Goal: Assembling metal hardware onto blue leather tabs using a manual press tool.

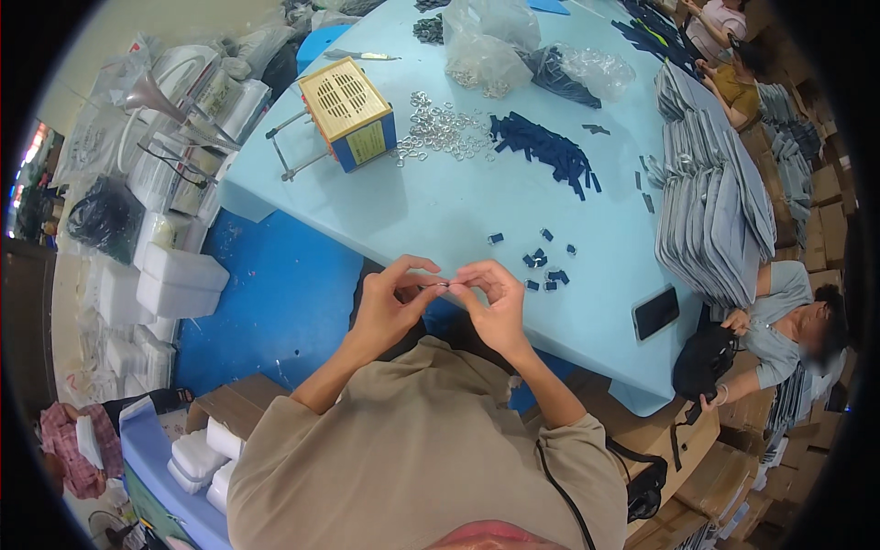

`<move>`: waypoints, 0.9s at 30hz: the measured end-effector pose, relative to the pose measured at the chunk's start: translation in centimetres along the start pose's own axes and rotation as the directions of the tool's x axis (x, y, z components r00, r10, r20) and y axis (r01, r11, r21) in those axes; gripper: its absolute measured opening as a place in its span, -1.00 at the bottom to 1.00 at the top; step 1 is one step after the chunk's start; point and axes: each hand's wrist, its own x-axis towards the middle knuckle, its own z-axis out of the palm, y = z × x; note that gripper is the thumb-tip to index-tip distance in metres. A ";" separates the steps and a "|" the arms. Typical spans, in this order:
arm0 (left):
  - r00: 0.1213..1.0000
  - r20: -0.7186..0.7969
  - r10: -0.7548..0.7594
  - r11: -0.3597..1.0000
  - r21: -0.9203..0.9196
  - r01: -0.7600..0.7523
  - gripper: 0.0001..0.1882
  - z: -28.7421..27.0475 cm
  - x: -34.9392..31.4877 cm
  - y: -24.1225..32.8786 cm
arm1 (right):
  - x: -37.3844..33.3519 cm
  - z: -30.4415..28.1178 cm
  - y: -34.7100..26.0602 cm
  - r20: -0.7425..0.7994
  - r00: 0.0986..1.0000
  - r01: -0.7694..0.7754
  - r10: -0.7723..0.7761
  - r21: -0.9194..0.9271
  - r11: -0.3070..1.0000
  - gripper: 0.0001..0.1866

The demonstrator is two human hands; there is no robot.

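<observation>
My left hand (390,301) and my right hand (497,310) meet over the near edge of the light blue table (403,220). Both pinch a small dark piece (446,284) between thumbs and fingertips; it is too small to name. Just beyond my right hand lie several short navy strap tabs (547,235), some with metal rings showing. Farther off are a pile of cut navy strap strips (541,147) and, to its left, a heap of loose silver metal rings (440,128).
A blue and wooden box with a slotted top (348,96) stands far left, a metal frame beside it. A phone (656,313) lies near the right edge. Stacked grey padded pieces (706,206) rise behind it. At right, a co-worker handles a black bag (704,362).
</observation>
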 end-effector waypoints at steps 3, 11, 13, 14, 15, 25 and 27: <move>0.999 0.048 0.010 1.000 0.006 -0.010 -0.74 0.2 2.1 -0.3 | 0.4 -1.7 0.0 -0.044 0.999 0.022 -0.028 -0.126 0.992 -0.79; 0.915 0.048 0.401 0.678 0.656 -0.332 -0.78 -1.0 16.2 -7.0 | 1.6 -7.6 -0.6 -0.156 0.983 -0.172 0.094 -0.624 0.762 -0.79; 0.861 0.058 0.506 0.532 0.765 -0.364 -0.80 -0.7 18.6 -8.3 | 1.6 -8.6 0.2 -0.174 0.985 -0.120 -0.002 -0.685 0.719 -0.77; 0.897 0.091 0.433 0.468 0.828 -0.310 -0.82 -0.8 19.5 -8.7 | 1.8 -8.9 0.3 -0.178 0.980 -0.076 -0.085 -0.740 0.669 -0.76; 0.929 0.115 0.353 0.393 0.882 -0.259 -0.83 -0.9 20.1 -8.6 | 2.1 -9.0 0.0 -0.182 0.979 -0.073 -0.095 -0.742 0.666 -0.76; 0.924 0.122 0.364 0.513 0.802 -0.307 -0.91 -1.8 21.2 -7.8 | 16.1 -10.0 1.5 0.110 0.909 0.259 -0.403 -0.905 0.337 -0.76; 0.935 0.078 0.346 0.583 0.763 -0.280 -0.90 -1.7 21.1 -7.8 | 19.8 -9.9 2.4 0.182 0.874 0.314 -0.450 -0.919 0.237 -0.75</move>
